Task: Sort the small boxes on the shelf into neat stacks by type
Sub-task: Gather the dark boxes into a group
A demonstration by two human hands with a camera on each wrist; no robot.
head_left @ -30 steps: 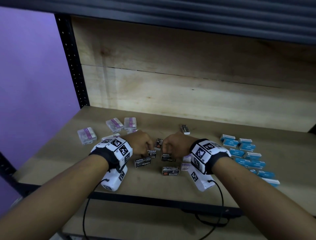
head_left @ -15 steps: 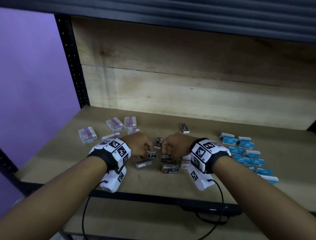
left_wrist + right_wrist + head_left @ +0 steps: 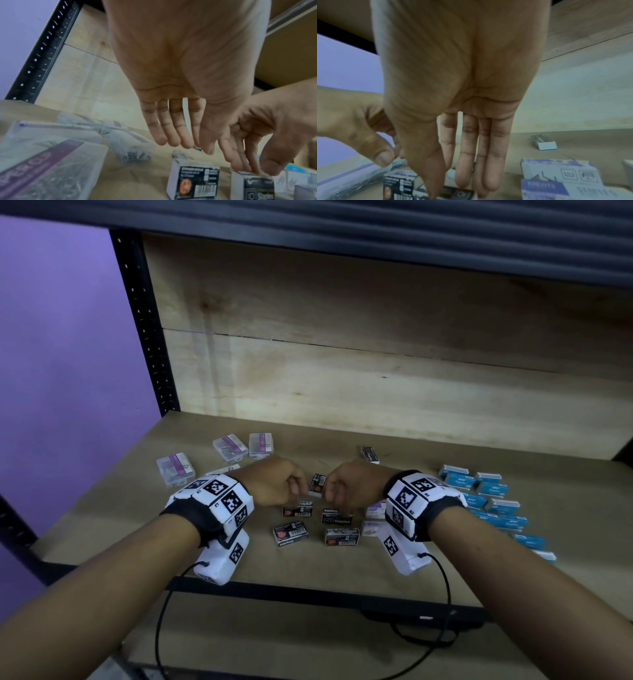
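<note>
Several black staples boxes lie at the front middle of the wooden shelf (image 3: 428,463). My right hand (image 3: 334,495) reaches down onto one black staples box (image 3: 337,518); its thumb and fingertips (image 3: 243,166) pinch the top of that box (image 3: 257,189), which stands on the shelf. My left hand (image 3: 297,488) hangs just left of it with straight fingers (image 3: 171,135) and holds nothing. Under it sits a second black box (image 3: 193,181). A third black box (image 3: 318,483) lies between the two hands, and two more (image 3: 290,534) (image 3: 342,536) lie nearer the front edge.
Clear boxes with purple labels (image 3: 175,469) lie at the left. Several blue boxes (image 3: 479,484) spread along the right, and white-and-purple boxes (image 3: 376,510) sit under my right wrist. One black box (image 3: 369,454) lies farther back. A black upright (image 3: 144,320) stands at the left.
A black box at the front left rolled over and slid slightly toward the shelf's front edge. Both hands stayed nearly in place, shifting slightly back.
</note>
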